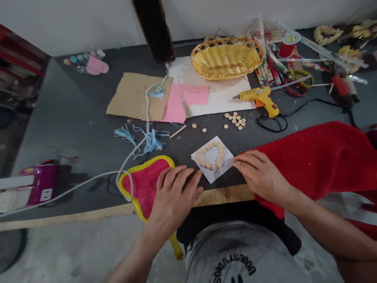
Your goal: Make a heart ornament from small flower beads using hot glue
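A small square of white paper lies at the table's front edge, with a heart-shaped ring of pale flower beads on it. My right hand pinches the paper's right corner between thumb and fingertips. At the left, my left hand rests with fingers spread and bent, partly over a pink hand fan with yellow edging; its thumb and index finger are near the paper's lower left side. Loose flower beads are scattered just behind the paper.
A yellow glue gun, a wicker basket, pink paper and brown paper lie farther back. Blue tassels and a white cable are at left. Red cloth covers the right front.
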Tool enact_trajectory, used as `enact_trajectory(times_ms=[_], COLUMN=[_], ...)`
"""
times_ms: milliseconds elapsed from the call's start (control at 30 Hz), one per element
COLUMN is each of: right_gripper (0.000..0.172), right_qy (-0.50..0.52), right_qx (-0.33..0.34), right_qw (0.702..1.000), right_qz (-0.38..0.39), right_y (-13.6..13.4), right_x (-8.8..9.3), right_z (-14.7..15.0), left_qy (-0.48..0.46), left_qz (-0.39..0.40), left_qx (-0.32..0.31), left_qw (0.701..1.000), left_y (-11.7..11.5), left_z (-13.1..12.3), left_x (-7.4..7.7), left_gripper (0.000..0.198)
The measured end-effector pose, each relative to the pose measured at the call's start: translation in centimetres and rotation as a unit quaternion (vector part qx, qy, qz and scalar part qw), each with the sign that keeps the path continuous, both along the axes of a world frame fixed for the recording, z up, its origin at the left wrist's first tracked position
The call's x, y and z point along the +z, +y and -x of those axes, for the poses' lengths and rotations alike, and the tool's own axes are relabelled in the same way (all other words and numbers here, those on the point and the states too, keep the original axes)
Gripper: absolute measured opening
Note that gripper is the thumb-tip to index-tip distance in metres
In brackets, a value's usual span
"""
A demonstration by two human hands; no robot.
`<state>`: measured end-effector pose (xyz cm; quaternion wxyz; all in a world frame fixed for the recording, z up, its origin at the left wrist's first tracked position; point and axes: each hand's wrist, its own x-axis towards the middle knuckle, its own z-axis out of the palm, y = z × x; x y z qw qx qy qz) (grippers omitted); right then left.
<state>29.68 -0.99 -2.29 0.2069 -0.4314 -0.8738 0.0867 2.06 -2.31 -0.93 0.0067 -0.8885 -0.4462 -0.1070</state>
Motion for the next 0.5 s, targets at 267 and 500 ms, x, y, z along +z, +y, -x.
enact_trajectory(times_ms=[267, 500], right_gripper=[0.016, 0.021], right_qy=[0.127, 0.116], right_qx=[-0.062, -0.063], right_qw=[0.990, 0.991], right_qz=[0.002, 0.006], right_y=[1.4, 1.4], right_x=[-1.1, -2.0], right_z=[2.3, 2.3], left_qy=[-0.071, -0.054], left_qz=[0.006, 0.028], left_qx=[-0.001, -0.025], left_qw=[0.997, 0.998], left_y=[1.2, 3.7], left_z=[-1.8, -3.4], left_x=[1.0, 1.0], left_gripper=[0.016, 0.008])
